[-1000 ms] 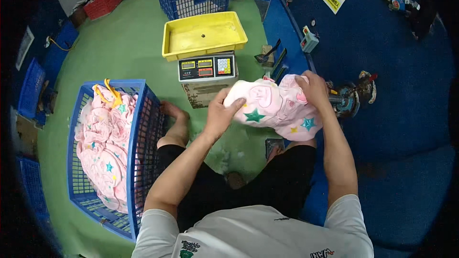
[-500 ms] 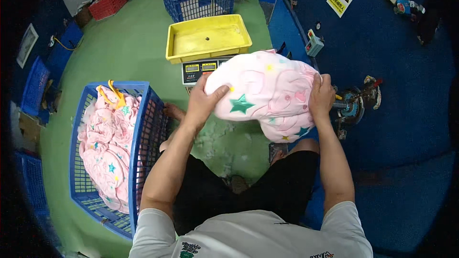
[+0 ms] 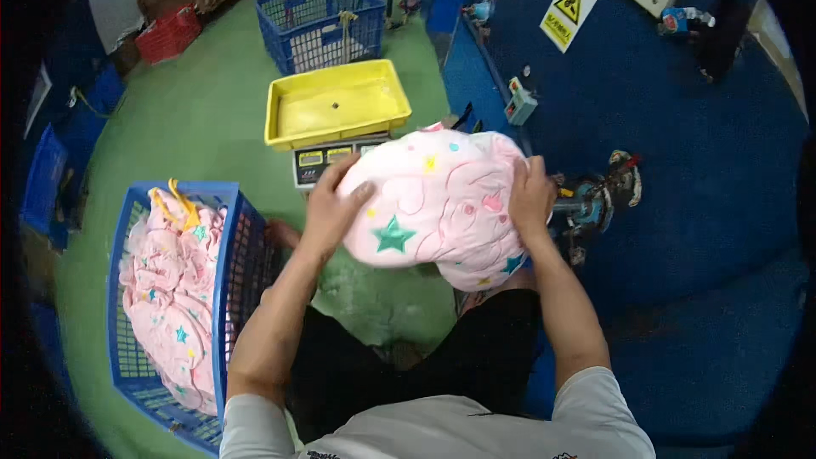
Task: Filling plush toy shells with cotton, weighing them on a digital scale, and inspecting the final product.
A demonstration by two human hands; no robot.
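Between my two hands I hold up a plump pink plush piece (image 3: 459,195) with green and yellow stars and stitched curved lines. My left hand (image 3: 330,211) grips its left end, thumb on top. My right hand (image 3: 533,202) closes on its right edge, beside a metal nozzle (image 3: 585,206) on the blue machine. Whether the nozzle touches the plush piece is hidden behind my right hand. On my left, a blue plastic basket (image 3: 232,268) holds a heap of pink star-patterned plush pieces (image 3: 174,314), with a yellow strap (image 3: 183,208) at its far end.
Beyond the plush piece, a yellow tray (image 3: 336,138) rests on a scale with small displays (image 3: 311,172). Another blue basket (image 3: 319,30) stands behind it, and a red basket (image 3: 168,34) lies at far left. A control box (image 3: 520,104) is fixed to the blue machine wall (image 3: 680,314).
The view has shifted, so the surroundings appear lower and further left. Both hands keep their hold on the plush piece, which looks slightly nearer to me.
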